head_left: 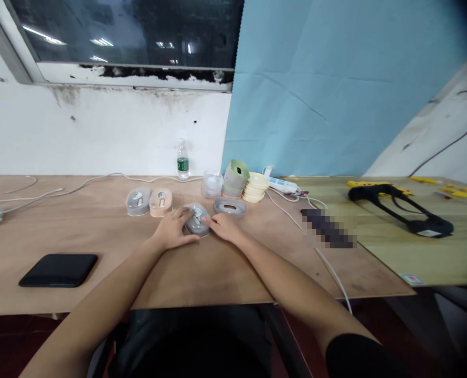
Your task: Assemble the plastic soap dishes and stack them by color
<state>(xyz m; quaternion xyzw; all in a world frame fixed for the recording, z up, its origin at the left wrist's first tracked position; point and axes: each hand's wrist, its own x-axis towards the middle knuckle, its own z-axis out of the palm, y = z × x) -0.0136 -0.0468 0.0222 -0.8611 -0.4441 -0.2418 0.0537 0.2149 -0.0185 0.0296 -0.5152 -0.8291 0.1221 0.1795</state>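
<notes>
A small grey plastic box [197,223] with a clear domed lid sits on the table between my two hands. My left hand [173,229] is at its left side, fingertips on the lid and thumb stretched along the near edge. From the right, my right hand [224,227] steadies the box with its fingers against the side; part of those fingers is hidden. Just behind lies a grey oval tray [230,208] with a slot. To the left stand two similar lidded boxes, one grey [138,202] and one peach [161,203].
Behind are clear lids [212,184], stacked green and grey shells [236,176] and cream trays [256,188]. A water bottle [182,161] stands by the wall. A black flat case [59,270] lies left; a power strip [283,185], cables and a black strap frame [402,207] lie right.
</notes>
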